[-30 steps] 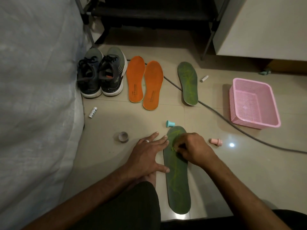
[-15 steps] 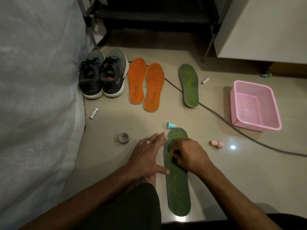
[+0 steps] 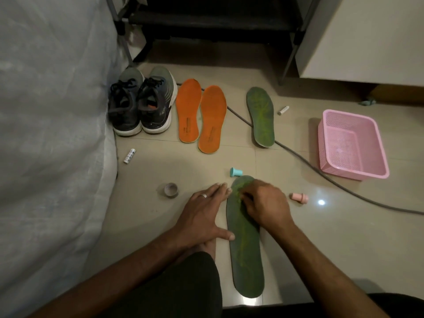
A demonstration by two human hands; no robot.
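Observation:
A dark green insole (image 3: 246, 260) with yellowish streaks lies lengthwise on the floor in front of me. My right hand (image 3: 266, 203) rests on its toe end with the fingers curled round a small stick that they mostly hide. My left hand (image 3: 204, 216) lies flat on the floor against the insole's left edge, fingers straight, thumb touching the insole. A second green insole (image 3: 261, 115) lies farther back. A teal cap (image 3: 236, 172) sits just beyond the near insole's toe, and a pink cap (image 3: 299, 197) lies to its right.
A pair of dark sneakers (image 3: 142, 106) and two orange insoles (image 3: 200, 113) lie at the back left beside a white covered mattress (image 3: 50, 134). A pink basket (image 3: 353, 145) stands at the right, with a grey cable (image 3: 321, 173) running past it. A tape roll (image 3: 171, 190) and two white tubes (image 3: 129, 156) (image 3: 283, 110) lie loose.
My right hand slid a little down the insole's toe area and came back up, a small rubbing motion. My left hand has stayed flat beside the insole.

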